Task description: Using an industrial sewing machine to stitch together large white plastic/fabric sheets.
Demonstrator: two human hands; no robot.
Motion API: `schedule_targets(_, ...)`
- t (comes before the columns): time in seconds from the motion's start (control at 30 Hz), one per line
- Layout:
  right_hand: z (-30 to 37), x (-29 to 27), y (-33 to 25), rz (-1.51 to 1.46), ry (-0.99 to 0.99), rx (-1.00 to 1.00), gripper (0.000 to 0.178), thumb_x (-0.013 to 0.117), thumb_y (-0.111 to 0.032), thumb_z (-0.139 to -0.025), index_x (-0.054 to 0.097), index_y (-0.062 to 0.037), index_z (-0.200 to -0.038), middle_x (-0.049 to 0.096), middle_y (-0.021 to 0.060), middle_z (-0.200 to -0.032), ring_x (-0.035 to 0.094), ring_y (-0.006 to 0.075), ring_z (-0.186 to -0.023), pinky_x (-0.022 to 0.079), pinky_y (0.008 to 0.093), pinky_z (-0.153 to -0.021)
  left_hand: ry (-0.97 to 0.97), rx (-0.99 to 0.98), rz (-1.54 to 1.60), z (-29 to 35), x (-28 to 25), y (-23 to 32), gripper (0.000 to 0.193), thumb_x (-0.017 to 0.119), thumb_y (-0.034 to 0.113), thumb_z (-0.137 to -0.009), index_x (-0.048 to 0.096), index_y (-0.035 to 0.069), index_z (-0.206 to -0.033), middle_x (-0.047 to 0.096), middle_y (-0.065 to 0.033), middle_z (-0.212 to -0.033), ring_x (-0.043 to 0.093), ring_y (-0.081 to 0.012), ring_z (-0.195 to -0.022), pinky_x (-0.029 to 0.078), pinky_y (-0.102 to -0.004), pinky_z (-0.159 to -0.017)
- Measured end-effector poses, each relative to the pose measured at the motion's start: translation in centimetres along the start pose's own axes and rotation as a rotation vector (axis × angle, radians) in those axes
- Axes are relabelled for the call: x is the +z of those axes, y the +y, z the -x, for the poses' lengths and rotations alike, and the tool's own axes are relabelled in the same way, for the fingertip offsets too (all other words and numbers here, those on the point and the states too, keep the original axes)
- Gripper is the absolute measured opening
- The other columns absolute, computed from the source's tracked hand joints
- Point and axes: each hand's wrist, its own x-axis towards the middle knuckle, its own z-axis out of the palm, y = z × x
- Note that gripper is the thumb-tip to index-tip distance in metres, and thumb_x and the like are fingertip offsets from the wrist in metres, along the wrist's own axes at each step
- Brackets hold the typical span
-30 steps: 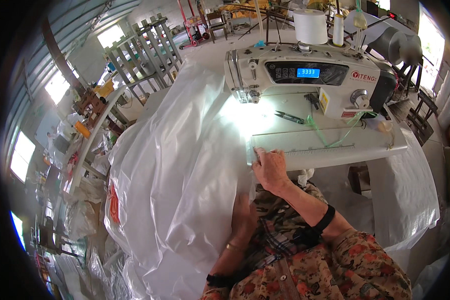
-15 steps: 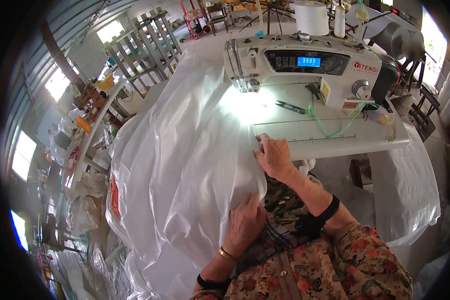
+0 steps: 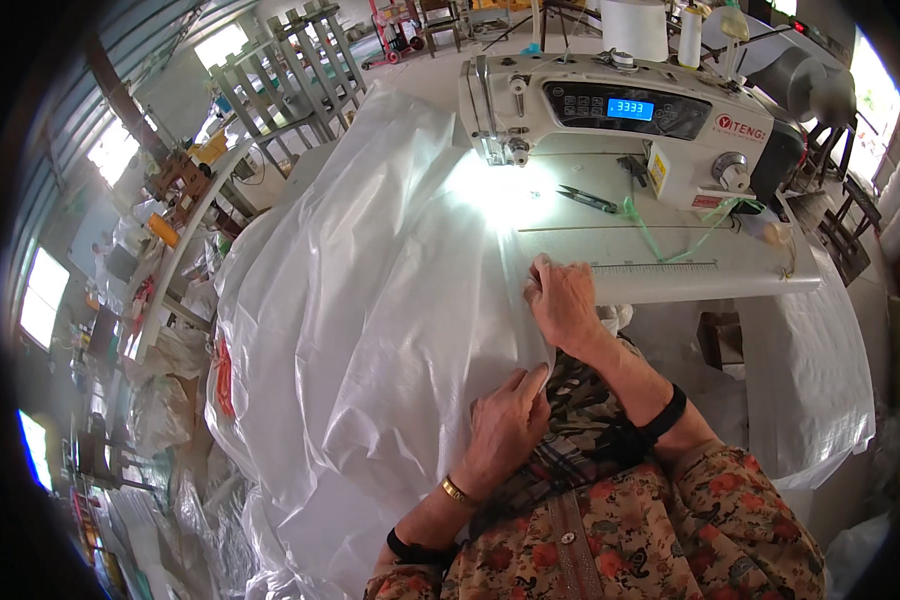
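Note:
A large sheet of white woven plastic (image 3: 370, 330) spreads over the left of the table and hangs down toward me. My right hand (image 3: 562, 303) pinches its right edge near the table's front. Closer to my body, my left hand (image 3: 507, 418) has the same edge between thumb and fingers. Beyond my hands stands a white sewing machine (image 3: 610, 110), its lamp shining brightly on the bed below the needle. Part of the sheet lies beside that lit spot; glare hides whether it reaches under the needle. Thread snips (image 3: 587, 198) rest on the machine bed.
Green string (image 3: 660, 240) lies by a printed ruler scale (image 3: 660, 266) on the table. Thread cones (image 3: 634, 30) stand behind the machine. White plastic material (image 3: 810, 380) hangs at the right. A metal rack (image 3: 285, 75) and a cluttered bench (image 3: 185, 260) are at the left.
Both hands still grip the sheet edge. In the picture they have moved slightly right, the left also a little up along the edge, while my view has shifted a little.

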Motion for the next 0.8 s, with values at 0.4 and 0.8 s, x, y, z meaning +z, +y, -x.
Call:
schedule_targets(0.4,1.9,-1.0,-0.8,0.242,-0.043,-0.132,0.050,0.055,0.000,-0.077,0.047,0.0082,-0.125,0.062,0.0122,-0.058,0.063,0.0309,-0.058,0.031,0.0455,-0.101,0.036,0.045,-0.511,-0.1,-1.0,-4.1,0.058,0.058,0.009,-0.079,0.042,-0.006,-0.133,0.024,-0.0294,-0.148,0.027,-0.0464,-0.135,0.028,-0.0497,-0.110)
schedule_targets(0.8,1.1,2.5,1.1,0.172,0.234,-0.580,0.045,0.052,-0.002,-0.074,0.053,0.0125,-0.117,0.040,0.0120,-0.077,0.046,0.0283,-0.073,0.032,0.0586,-0.097,-0.014,0.151,-0.748,-1.9,-5.5,-7.3,0.019,0.052,0.002,-0.078,0.057,-0.006,-0.095,0.042,-0.0313,-0.136,0.042,-0.0450,-0.126,0.036,-0.0468,-0.107)
